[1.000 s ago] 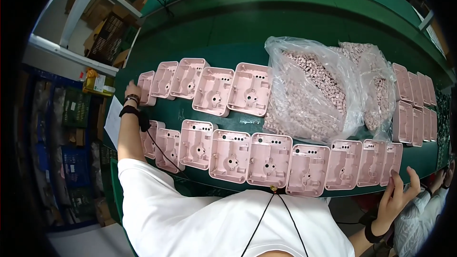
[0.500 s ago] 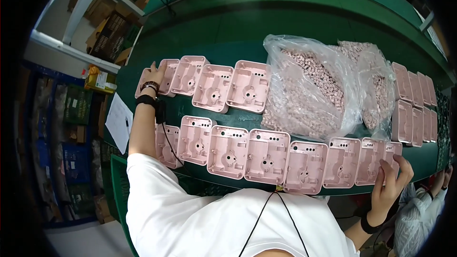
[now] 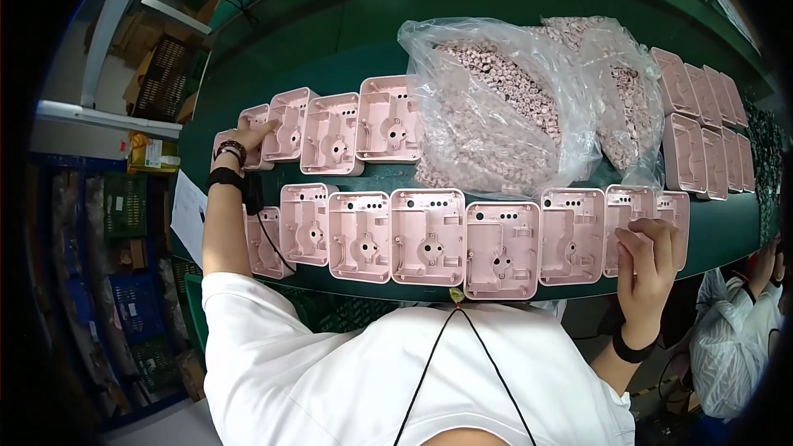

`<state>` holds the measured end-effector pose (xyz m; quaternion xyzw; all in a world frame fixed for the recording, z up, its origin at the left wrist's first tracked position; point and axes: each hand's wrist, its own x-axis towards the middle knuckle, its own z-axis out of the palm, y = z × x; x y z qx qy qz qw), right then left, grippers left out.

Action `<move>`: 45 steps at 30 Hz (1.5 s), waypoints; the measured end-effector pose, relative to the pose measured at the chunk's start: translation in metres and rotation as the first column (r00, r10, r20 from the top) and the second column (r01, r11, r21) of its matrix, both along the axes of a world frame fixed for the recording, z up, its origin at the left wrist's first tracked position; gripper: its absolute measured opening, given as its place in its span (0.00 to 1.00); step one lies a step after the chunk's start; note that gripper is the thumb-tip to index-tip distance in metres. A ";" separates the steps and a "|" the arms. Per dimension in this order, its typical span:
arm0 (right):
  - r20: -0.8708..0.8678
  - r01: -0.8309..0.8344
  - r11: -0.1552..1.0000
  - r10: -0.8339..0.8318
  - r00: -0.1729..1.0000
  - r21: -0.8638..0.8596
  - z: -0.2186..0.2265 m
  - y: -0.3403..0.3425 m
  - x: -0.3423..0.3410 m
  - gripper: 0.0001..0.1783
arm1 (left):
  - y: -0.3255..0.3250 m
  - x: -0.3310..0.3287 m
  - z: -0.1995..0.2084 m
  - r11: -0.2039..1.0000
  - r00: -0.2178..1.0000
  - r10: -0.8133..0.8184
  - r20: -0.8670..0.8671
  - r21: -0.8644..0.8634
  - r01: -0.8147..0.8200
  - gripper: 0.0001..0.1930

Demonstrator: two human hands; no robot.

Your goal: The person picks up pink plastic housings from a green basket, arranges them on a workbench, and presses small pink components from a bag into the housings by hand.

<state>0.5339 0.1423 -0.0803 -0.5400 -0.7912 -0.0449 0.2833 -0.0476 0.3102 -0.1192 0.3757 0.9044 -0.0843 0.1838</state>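
A green bench (image 3: 339, 49) carries everything. On it sits a big clear bag (image 3: 487, 149), a smaller bag (image 3: 632, 107) just right of it. Open pink boxes (image 3: 501, 239) make two rows, one along the near edge, one behind at left. The left hand (image 3: 242, 137) is spread over the back row's left end; the right hand (image 3: 648, 268) bends over the near row's right end, pinching or not I can't tell. Pink bits (image 3: 520, 81) fill both bags.
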 end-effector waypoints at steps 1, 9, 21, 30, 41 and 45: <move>-0.009 -0.009 1.000 0.009 1.000 -0.019 0.000 -0.003 0.003 0.12 | -0.005 0.013 0.004 1.000 0.999 0.024 0.043 -0.015 -0.023 0.55; -0.113 -0.206 0.977 0.210 0.971 0.048 0.015 -0.009 0.039 0.12 | -0.020 -0.045 0.010 0.923 0.931 -0.079 -0.357 0.327 0.204 0.42; -0.674 -0.965 -0.228 0.694 -0.254 0.129 0.014 -0.111 0.002 0.17 | -0.225 0.342 0.102 -0.303 0.595 -0.603 -0.531 0.843 0.445 0.09; -0.662 -0.940 -0.249 0.668 -0.340 0.231 0.010 -0.095 -0.012 0.16 | -0.247 0.335 0.018 -0.150 0.434 -0.862 -0.263 0.949 0.278 0.08; -0.633 -0.994 -0.108 0.767 -0.105 0.034 0.068 -0.038 -0.083 0.11 | -0.208 0.281 0.029 0.272 -0.178 -0.941 0.289 0.956 0.114 0.09; -0.497 -0.966 -0.210 0.861 -0.111 -0.148 0.092 -0.001 -0.092 0.07 | -0.209 0.293 0.044 0.095 -0.581 -0.778 0.237 0.960 0.264 0.14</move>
